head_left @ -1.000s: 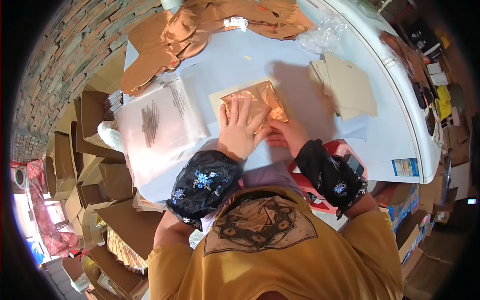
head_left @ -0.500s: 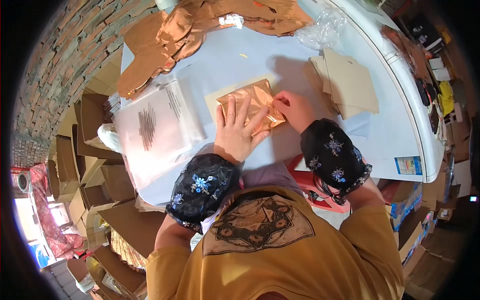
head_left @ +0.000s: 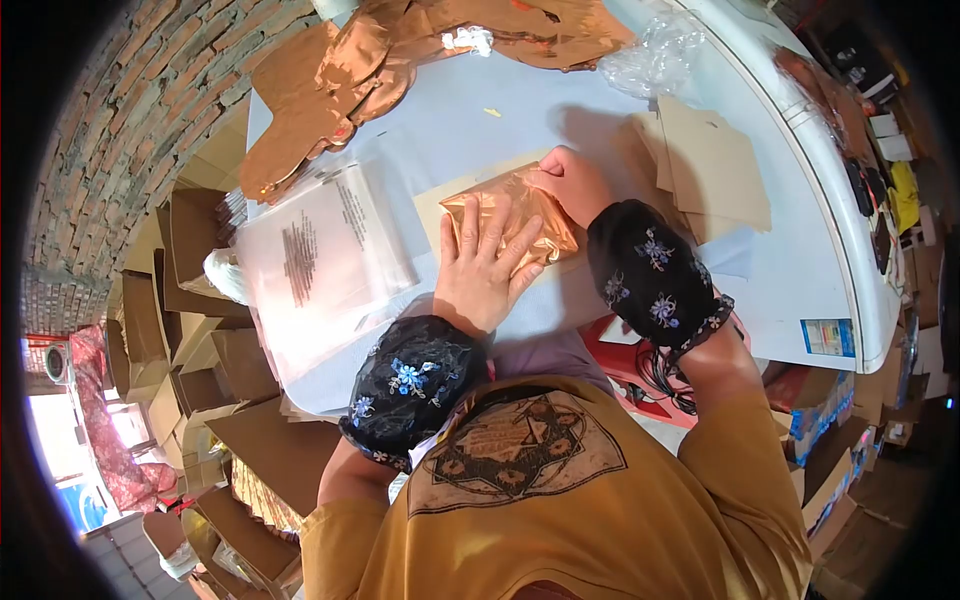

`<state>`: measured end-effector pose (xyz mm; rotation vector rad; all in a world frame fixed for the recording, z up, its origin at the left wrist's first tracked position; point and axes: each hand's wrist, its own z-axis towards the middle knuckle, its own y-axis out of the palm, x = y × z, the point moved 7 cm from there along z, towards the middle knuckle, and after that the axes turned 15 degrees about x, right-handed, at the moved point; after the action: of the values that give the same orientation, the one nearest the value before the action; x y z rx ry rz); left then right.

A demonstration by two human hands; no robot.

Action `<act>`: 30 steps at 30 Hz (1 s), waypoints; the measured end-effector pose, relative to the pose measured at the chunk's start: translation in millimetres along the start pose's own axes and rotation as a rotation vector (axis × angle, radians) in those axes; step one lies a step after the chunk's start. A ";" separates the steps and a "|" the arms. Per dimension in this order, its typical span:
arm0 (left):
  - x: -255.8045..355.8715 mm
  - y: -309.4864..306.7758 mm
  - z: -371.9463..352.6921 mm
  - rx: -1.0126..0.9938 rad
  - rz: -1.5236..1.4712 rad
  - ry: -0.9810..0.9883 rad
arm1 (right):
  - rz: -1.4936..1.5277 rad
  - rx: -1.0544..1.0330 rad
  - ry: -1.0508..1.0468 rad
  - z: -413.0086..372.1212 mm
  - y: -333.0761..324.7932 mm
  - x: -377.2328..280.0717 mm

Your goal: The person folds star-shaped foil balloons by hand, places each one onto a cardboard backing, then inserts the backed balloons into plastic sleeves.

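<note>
Copper-coloured foil [head_left: 550,222] beneath the splayed left hand [head_left: 482,264]

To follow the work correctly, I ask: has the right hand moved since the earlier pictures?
Yes. The right hand has moved farther from the person's body, closer to the small yellow scrap lying on the tabletop.

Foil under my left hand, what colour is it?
The foil is shiny copper-orange, seen best in the head view.
</note>
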<state>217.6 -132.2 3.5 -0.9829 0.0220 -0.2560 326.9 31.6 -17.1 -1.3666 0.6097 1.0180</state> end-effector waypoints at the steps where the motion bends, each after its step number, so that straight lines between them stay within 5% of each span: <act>1: -0.2 0.6 -0.1 -0.010 0.004 -0.003 | -0.008 -0.008 -0.005 1.3 -0.8 -1.4; 20: 1.9 0.8 0.4 -0.044 -0.009 -0.003 | -0.123 -0.253 -0.039 18.5 6.9 -8.8; 30: 2.5 0.1 1.5 -0.056 0.009 0.006 | -0.055 -0.158 -0.040 11.9 4.0 -8.2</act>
<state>220.3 -131.5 4.6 -1.0374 0.0390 -0.2514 317.2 40.8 -10.3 -1.4899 0.4668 1.0642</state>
